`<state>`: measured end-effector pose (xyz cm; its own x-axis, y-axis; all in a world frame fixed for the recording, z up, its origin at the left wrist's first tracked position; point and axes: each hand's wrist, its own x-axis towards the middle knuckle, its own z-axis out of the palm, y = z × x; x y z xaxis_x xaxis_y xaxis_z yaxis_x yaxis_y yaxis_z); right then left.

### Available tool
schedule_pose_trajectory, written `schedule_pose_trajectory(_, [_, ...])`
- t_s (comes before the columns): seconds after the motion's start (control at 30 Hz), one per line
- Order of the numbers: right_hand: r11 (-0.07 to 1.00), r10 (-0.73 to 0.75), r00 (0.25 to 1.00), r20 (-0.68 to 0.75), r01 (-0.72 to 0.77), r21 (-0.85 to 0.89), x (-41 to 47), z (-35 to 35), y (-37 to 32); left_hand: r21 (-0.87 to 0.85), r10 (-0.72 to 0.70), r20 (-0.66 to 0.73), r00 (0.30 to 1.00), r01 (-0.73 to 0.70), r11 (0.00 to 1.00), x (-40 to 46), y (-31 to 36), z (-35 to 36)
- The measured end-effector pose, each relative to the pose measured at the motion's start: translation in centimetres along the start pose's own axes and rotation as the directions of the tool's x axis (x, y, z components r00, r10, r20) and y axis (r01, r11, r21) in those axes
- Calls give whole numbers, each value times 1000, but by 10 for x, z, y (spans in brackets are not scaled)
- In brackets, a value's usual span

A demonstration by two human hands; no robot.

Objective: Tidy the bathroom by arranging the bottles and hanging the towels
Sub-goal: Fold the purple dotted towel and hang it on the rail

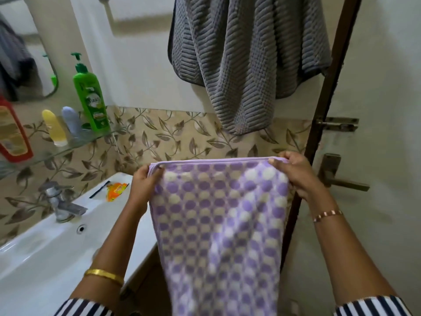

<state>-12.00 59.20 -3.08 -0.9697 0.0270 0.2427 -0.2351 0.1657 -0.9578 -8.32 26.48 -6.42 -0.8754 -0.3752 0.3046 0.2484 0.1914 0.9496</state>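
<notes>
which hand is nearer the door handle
Right. The right hand grips the purple towel corner just left of the door handle; the left hand holds the far corner, beside the sink.

You hold the purple dotted towel (218, 224) stretched by its top corners, your left hand (142, 185) and right hand (293, 172) pinching the hem. A grey towel (246, 53) hangs on the far wall above. To the left, a green pump bottle (91, 96) stands on the glass shelf (68, 147) over the sink (45, 247).
</notes>
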Motion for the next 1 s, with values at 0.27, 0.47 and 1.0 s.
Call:
schedule_pose_trajectory(0.27, [718, -340, 877, 340, 9, 696, -15, -23, -29, -653, 93, 616, 783, 440, 617, -11, 57, -16])
schedule_pose_trajectory(0.47, [987, -20, 825, 564, -72, 140, -14, 4, -19, -119, 2, 175, 985, 19, 993, -10, 33, 14])
schedule_pose_trajectory(1.0, [991, 72, 729, 680, 24, -130, -64, 102, 19, -5, 231, 1, 973, -231, 973, -9, 39, 39])
